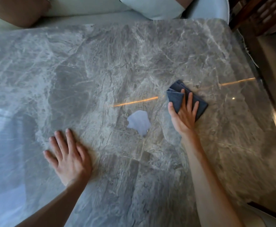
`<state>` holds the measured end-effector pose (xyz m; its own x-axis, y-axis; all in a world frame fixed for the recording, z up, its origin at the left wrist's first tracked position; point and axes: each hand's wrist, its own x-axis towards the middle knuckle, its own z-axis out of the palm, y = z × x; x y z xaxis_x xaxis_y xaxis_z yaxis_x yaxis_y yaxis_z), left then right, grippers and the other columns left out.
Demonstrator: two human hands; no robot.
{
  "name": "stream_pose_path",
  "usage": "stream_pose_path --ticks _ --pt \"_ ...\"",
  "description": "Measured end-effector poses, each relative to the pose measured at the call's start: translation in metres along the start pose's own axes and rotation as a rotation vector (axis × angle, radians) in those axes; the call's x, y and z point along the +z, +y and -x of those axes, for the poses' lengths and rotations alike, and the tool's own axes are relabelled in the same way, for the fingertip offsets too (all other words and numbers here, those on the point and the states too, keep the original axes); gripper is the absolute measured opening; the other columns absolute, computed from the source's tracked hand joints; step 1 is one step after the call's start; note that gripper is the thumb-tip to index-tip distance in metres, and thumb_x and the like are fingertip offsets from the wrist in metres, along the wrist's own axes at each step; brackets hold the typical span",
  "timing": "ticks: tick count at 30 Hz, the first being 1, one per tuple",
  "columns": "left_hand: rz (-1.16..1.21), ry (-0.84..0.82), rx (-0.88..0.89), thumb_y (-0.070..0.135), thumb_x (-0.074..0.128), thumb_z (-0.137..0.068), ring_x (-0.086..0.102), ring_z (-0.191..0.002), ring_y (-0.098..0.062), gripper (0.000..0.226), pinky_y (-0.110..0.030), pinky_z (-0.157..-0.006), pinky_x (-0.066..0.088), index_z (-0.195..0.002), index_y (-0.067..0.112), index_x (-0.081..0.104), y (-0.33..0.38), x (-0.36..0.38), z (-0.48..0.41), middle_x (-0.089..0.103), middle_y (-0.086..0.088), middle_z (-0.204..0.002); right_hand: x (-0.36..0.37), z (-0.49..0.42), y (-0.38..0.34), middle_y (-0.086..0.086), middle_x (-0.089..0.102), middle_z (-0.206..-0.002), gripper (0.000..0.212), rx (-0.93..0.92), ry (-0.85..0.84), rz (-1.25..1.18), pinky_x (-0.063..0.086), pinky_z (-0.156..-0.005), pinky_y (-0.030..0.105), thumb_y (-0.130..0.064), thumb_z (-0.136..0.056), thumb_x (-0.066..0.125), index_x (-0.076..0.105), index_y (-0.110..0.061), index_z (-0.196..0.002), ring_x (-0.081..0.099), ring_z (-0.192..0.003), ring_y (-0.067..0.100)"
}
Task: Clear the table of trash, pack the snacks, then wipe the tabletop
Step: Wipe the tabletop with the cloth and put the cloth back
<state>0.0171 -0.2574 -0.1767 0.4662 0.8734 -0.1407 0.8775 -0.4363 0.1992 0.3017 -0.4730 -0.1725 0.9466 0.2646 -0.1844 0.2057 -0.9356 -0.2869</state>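
A folded dark blue cloth point(176, 98) lies on the grey marble tabletop point(117, 63), right of centre. My right hand point(184, 115) presses flat on the cloth, fingers spread over it. A pale puddle of liquid point(138, 122) sits on the marble just left of that hand, apart from the cloth. My left hand point(68, 156) rests flat on the bare tabletop at the lower left, fingers apart, holding nothing.
A pale sofa with a brown cushion point(16, 10) and a white cushion point(152, 7) runs along the far edge. Dark wooden furniture point(265, 13) stands at the upper right. The table's right edge point(265, 89) drops to a dark floor.
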Motion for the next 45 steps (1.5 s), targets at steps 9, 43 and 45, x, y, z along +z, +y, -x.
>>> stream_pose_path --ticks 9,43,45 --pt "0.010 0.028 -0.001 0.034 0.019 -0.094 0.004 -0.152 -0.028 0.062 -0.055 -0.121 -0.001 -0.155 0.027 0.010 0.001 0.002 0.002 0.008 -0.007 -0.165 0.022 0.050 -0.071 -0.005 -0.002 -0.166 0.075 -0.119 -0.074 0.000 -0.010 -0.123 0.049 -0.055 -0.099 0.027 -0.001 -0.018 -0.157 -0.012 -0.152 0.015" --pt "0.022 0.082 0.012 0.033 0.023 -0.096 0.004 -0.153 -0.025 0.061 -0.057 -0.121 0.006 -0.155 0.029 0.008 -0.008 0.015 -0.002 0.008 -0.003 -0.165 0.056 0.068 -0.131 0.007 0.013 -0.165 0.055 -0.186 0.025 0.253 0.002 -0.116 0.066 -0.054 -0.100 0.010 0.041 -0.043 -0.144 0.002 -0.151 0.040" --pt "0.015 0.080 0.019 0.031 0.024 -0.095 0.005 -0.153 -0.024 0.062 -0.057 -0.121 0.006 -0.155 0.029 0.009 -0.009 0.016 -0.002 0.009 -0.002 -0.165 0.064 0.059 -0.157 0.006 0.013 -0.165 0.052 -0.258 0.007 0.208 0.003 -0.116 0.068 -0.056 -0.099 0.014 0.033 -0.046 -0.147 0.003 -0.151 0.039"
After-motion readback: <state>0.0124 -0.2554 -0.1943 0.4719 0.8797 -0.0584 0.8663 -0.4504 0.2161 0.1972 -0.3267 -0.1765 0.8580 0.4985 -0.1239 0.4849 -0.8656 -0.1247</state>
